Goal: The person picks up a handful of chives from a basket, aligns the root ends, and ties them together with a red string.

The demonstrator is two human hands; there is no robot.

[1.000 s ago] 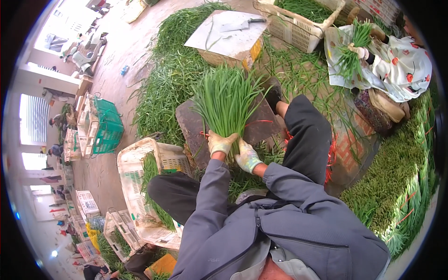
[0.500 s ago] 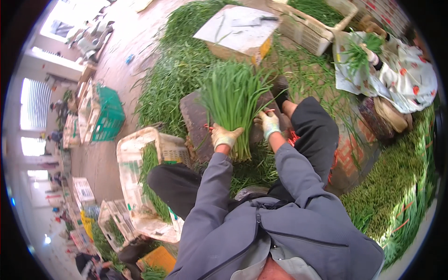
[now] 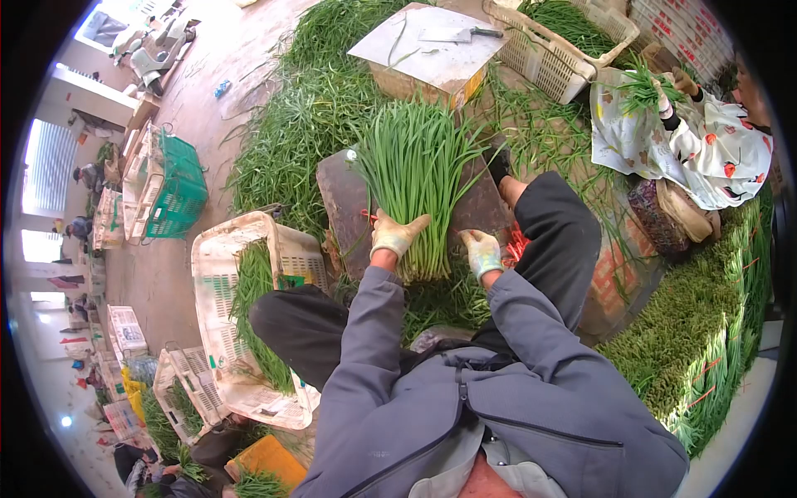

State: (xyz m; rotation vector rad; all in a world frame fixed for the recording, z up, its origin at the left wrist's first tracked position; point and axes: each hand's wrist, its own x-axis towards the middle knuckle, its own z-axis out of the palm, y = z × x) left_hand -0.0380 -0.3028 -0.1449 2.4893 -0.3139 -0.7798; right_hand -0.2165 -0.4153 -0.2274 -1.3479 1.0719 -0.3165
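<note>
A thick bunch of green garlic chives (image 3: 415,183) lies on a dark board (image 3: 336,195) between my knees, its pale cut ends toward me. My gloved left hand (image 3: 397,232) is closed over the lower left of the bunch, thumb across the stalks. A bit of red tie (image 3: 368,215) sticks out beside those fingers. My gloved right hand (image 3: 481,251) is to the right of the bunch, apart from it, with its fingers drawn together; whatever they may hold is hidden. Beside it, near my right knee, lie several red ties (image 3: 516,244).
Ahead, a knife (image 3: 461,34) rests on a white-topped box (image 3: 390,37). Loose chives (image 3: 290,124) cover the floor at left. A white crate (image 3: 249,224) stands by my left knee, another crate (image 3: 540,54) at far right. A co-worker (image 3: 697,149) sits at right near stacked bunches (image 3: 681,349).
My right hand has moved off the bunch, down and toward me. My left hand stays on the stalks. The whole view has shifted slightly.
</note>
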